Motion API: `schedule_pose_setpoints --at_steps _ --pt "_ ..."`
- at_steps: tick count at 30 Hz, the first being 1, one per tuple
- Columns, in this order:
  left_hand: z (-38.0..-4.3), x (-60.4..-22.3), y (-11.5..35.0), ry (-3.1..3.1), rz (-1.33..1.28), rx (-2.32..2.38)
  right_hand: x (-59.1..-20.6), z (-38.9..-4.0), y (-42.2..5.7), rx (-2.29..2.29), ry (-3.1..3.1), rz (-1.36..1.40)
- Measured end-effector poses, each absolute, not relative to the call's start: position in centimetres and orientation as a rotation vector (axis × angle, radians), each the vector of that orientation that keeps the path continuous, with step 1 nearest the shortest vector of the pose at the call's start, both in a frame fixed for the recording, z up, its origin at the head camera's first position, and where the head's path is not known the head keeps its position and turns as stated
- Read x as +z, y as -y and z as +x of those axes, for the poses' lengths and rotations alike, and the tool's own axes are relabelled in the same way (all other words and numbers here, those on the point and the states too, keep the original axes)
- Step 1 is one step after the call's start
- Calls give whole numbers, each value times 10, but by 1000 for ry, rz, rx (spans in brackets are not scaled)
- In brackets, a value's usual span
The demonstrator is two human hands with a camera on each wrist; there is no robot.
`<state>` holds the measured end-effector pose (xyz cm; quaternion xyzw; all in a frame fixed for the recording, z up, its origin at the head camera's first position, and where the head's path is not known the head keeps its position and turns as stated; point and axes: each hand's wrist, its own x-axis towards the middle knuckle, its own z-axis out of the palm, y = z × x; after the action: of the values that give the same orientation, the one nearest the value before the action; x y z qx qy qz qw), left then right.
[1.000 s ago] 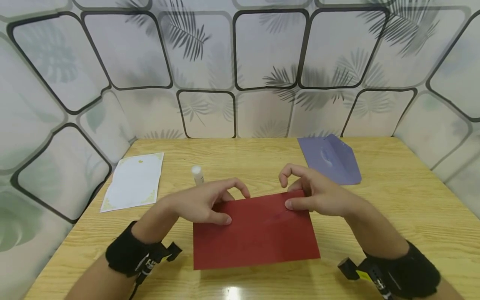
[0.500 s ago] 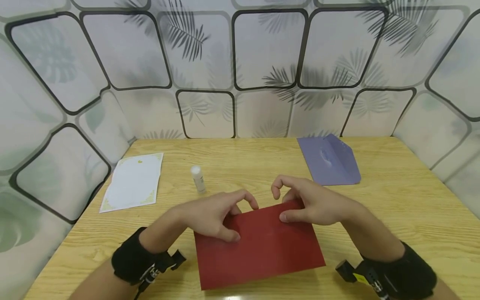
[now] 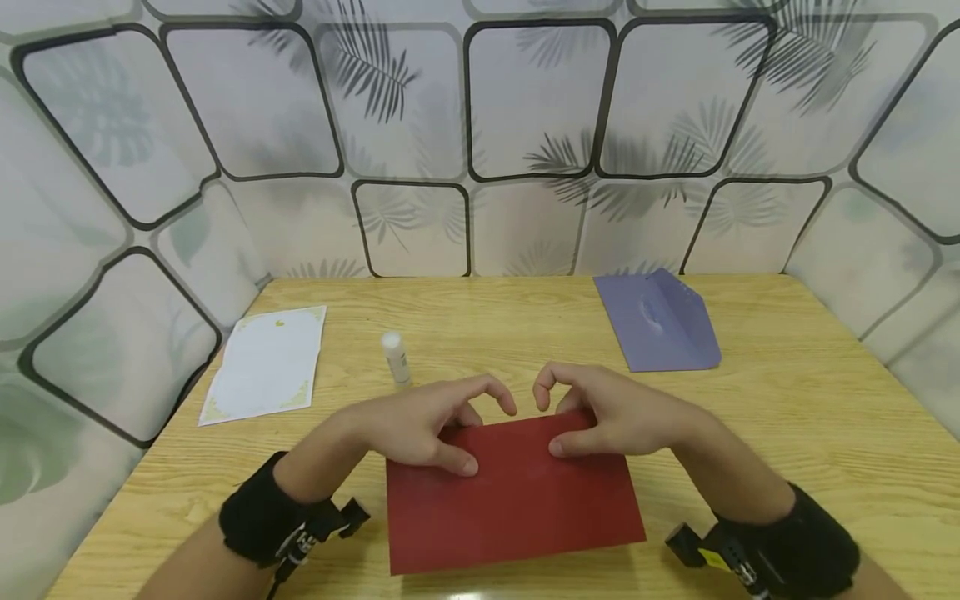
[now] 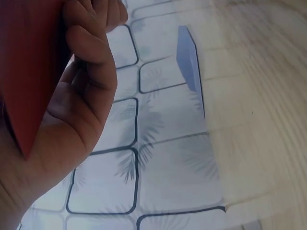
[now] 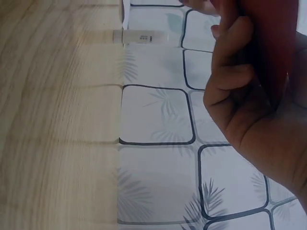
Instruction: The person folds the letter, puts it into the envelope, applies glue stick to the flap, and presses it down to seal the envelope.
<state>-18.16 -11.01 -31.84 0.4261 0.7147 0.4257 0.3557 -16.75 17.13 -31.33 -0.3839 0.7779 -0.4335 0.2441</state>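
Note:
Both hands hold a red envelope (image 3: pixel 517 508) by its far long edge, its front edge tipped toward me over the table. At its left end, my left hand (image 3: pixel 423 425) grips the edge with the thumb on the near face and the other fingers behind. My right hand (image 3: pixel 618 417) pinches the right part of that edge the same way. Both index fingers arch above the edge, tips a short way apart. From below, the left wrist view shows curled fingers behind the red envelope (image 4: pixel 29 72); in the right wrist view the fingers (image 5: pixel 235 79) curl behind it too.
A white glue stick (image 3: pixel 396 358) stands upright beyond my left hand. White sheets with gold corner patterns (image 3: pixel 266 362) lie at the table's left. At the back right rests a purple envelope (image 3: pixel 660 325), flap raised. Patterned cloth (image 3: pixel 540 225) walls the wooden table (image 3: pixel 810 400).
The red envelope has come down and nearer to me, tilting briefly and levelling again. My right hand has slid inward along its edge, so the two hands are closer together.

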Motion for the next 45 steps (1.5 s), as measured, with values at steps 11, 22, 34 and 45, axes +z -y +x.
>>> schedule_pose_setpoints --at_steps 11,22,34,45 --pt "-192 -312 122 -1813 1235 1156 -311 -177 -188 -1343 -1997 -1108" --pt "-200 -302 139 -1812 1115 1376 -301 -180 -201 -1467 -2021 -1079" --pt "-202 -295 145 -2062 990 1485 -295 -182 -207 -1610 -2170 -863" --pt "-203 -291 149 -2226 745 1646 -294 -179 -205 -1675 -2362 -749"
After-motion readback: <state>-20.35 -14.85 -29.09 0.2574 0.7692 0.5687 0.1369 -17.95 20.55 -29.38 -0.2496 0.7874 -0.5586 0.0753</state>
